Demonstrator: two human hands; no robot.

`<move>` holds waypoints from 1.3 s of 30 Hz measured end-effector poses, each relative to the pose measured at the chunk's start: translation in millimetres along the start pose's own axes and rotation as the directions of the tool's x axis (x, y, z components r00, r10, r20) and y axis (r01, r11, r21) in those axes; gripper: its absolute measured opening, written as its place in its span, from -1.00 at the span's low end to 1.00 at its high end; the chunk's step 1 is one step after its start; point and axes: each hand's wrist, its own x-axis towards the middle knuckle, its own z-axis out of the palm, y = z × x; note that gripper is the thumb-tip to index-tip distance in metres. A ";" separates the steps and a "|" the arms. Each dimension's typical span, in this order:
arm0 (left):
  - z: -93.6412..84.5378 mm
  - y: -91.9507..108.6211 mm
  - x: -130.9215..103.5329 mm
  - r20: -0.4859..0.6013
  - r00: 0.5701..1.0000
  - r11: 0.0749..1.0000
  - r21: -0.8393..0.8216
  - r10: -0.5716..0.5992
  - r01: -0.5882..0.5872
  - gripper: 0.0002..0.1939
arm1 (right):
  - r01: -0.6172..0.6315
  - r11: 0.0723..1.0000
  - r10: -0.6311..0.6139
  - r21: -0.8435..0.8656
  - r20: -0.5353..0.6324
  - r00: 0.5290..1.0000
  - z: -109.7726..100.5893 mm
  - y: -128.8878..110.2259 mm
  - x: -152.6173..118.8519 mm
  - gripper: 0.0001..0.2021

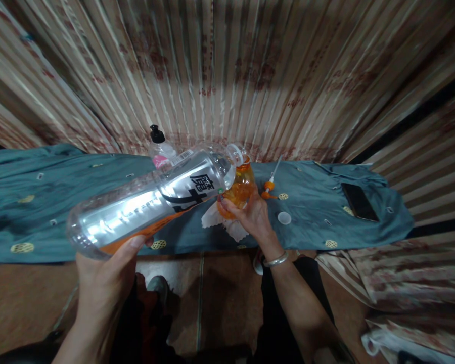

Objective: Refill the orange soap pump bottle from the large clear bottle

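Observation:
My left hand is closed around the lower part of a large clear plastic bottle with a silver and orange label. That bottle is tilted, its uncapped neck up at the right, over the mouth of an orange see-through bottle. Liquid shows near the clear bottle's neck. My right hand grips the orange bottle, which stands on a crumpled white tissue. Whether the two mouths touch, I cannot tell. Beside the right hand lie an orange pump top with its tube and a small white cap.
A green patterned cloth covers the narrow bench. Behind the clear bottle stands a bottle with a black pump and pink contents. On the right lies a dark phone. A pleated curtain hangs along the back.

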 end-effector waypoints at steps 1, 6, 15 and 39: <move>0.5 0.6 0.0 0.000 1.000 1.000 0.000 0.002 -0.002 -0.49 | 0.001 1.000 -0.001 0.002 -0.002 1.000 0.0 0.1 0.0 -0.45; 0.3 1.8 -0.9 -0.003 1.000 1.000 -0.007 -0.001 0.001 -0.46 | -0.003 1.000 0.003 0.013 -0.013 1.000 0.4 0.2 0.0 -0.43; -3.4 -3.1 0.2 0.014 1.000 1.000 0.007 0.000 0.000 -0.49 | -0.009 1.000 0.009 0.002 -0.023 1.000 2.1 -0.5 0.0 -0.45; -1.4 -0.8 0.2 0.026 0.999 0.999 -0.010 0.033 -0.033 -0.52 | -0.001 1.000 0.000 -0.024 -0.010 1.000 1.6 1.9 -0.2 -0.43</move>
